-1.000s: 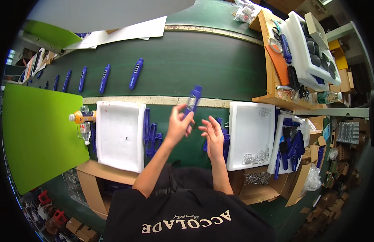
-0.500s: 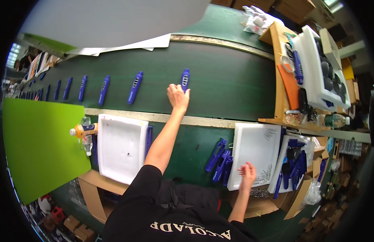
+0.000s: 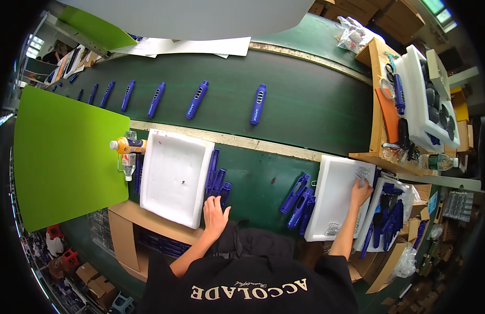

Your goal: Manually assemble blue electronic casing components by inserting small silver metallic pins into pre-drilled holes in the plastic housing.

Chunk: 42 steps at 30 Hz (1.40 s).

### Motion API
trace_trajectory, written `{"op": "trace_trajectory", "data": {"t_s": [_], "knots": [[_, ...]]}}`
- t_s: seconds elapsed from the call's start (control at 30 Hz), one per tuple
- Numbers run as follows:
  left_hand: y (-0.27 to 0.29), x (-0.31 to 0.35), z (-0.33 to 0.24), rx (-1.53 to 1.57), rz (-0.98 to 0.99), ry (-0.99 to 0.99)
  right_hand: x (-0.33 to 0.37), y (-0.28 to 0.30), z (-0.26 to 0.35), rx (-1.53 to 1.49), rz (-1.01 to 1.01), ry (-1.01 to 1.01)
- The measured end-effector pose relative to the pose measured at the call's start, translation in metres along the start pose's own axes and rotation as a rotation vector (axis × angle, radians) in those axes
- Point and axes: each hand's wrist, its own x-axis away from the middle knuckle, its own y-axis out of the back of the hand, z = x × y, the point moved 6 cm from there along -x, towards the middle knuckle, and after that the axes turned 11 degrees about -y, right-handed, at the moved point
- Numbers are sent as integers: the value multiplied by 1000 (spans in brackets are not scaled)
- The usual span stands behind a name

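My left hand (image 3: 215,217) is beside the left white foam tray (image 3: 175,180), at the near end of a blue plastic pen-shaped casing (image 3: 225,189). Its fingers are stretched with the thumb apart, and the fingertips reach the casing. More blue casings (image 3: 213,170) lie along that tray's right side. Over the right white foam tray (image 3: 330,193), the fingers of my right hand (image 3: 362,192) are drawn together at a small heap of thin shiny wire pieces (image 3: 362,171); what they pinch is too small to tell. Another little heap (image 3: 332,228) lies at the tray's near end.
A spaced row of blue pen-shaped bodies, one nearest me (image 3: 258,104), lies on the green belt (image 3: 305,99). Several blue casings (image 3: 300,204) rest left of the right tray. Bottles (image 3: 128,146) stand by a green panel (image 3: 70,162); a wooden rack (image 3: 376,110) borders the right.
My left hand has left the pen body on the belt and come back to the casings by the left tray. My right hand has moved farther into the right tray. The view has shifted.
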Motion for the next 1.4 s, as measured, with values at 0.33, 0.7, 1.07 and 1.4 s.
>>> {"op": "trace_trajectory", "data": {"t_s": [0.33, 0.7, 1.07, 1.4], "knots": [[-8, 16, 12, 206, -94, 52, 6, 4, -8, -374, 102, -155], [3, -13, -93, 1203, 343, 213, 182, 159, 155, -1292, 901, -217], [39, -20, -170, 1439, 533, -15, 213, 236, 235, -990, 556, 250], [47, -23, -178, 1296, 244, 80, 244, 215, 240, -1175, 489, 53]]}}
